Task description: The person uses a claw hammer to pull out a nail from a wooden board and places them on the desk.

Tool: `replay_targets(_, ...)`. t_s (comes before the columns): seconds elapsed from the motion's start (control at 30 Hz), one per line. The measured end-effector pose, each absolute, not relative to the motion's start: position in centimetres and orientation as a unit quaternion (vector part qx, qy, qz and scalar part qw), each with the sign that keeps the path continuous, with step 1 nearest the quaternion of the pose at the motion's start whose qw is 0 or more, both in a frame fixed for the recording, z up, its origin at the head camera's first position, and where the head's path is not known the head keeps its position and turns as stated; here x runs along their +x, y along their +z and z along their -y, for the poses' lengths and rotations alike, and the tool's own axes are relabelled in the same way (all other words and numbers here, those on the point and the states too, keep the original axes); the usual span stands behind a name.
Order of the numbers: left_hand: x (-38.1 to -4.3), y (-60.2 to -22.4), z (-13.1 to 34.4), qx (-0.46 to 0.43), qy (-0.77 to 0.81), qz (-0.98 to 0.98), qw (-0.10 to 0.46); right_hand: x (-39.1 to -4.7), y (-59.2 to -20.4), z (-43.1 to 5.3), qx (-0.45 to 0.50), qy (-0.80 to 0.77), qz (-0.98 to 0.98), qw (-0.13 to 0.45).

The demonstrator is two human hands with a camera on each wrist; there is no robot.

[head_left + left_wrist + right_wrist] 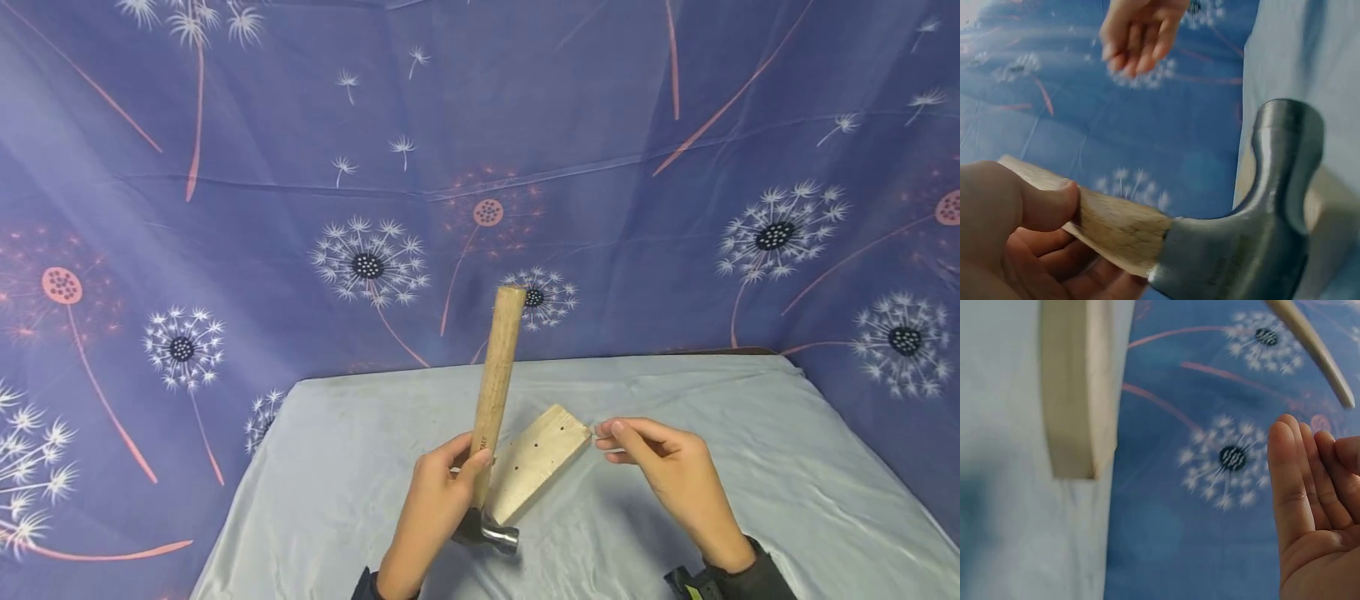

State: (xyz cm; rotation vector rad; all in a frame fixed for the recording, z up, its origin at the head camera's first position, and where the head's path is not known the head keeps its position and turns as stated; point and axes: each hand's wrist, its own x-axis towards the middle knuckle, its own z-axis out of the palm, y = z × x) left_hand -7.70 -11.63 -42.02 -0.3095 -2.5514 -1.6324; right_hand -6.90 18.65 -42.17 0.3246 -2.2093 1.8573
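Note:
My left hand (442,483) grips a claw hammer by its wooden handle (497,367) just above the head. The handle points up and the metal hammer head (1260,206) hangs lowest, over the near end of a pale wooden block (540,462). Several small dark spots dot the block's upper face. Beside the block's far right corner, my right hand (667,467) is raised, thumb tip close to the index finger and the other fingers (1291,469) fairly straight. Whether something small sits between thumb and finger cannot be made out.
A light grey-blue cloth (360,467) with soft folds covers the table. Behind it and along both sides hangs a blue curtain (600,250) printed with dandelions. A dark sleeve and wrist strap (738,575) show at my right wrist.

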Motion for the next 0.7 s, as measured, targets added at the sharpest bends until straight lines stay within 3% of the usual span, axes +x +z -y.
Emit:
replay_targets(0.37,-8.6,-43.0,18.9,0.014,-0.471,0.88,0.06,-6.9,-43.6,-21.5,0.035,0.53,0.842,0.094)
replay_targets(0.53,-8.7,-43.8,21.1,0.047,-0.45,0.891,0.033,-7.2,-44.0,-22.5,0.045,0.406,0.904,0.127)
replay_targets(0.7,-8.9,-45.1,22.1,0.067,-0.449,0.891,-0.006,-7.8,-44.9,-22.9,0.06,0.378,0.913,0.143)
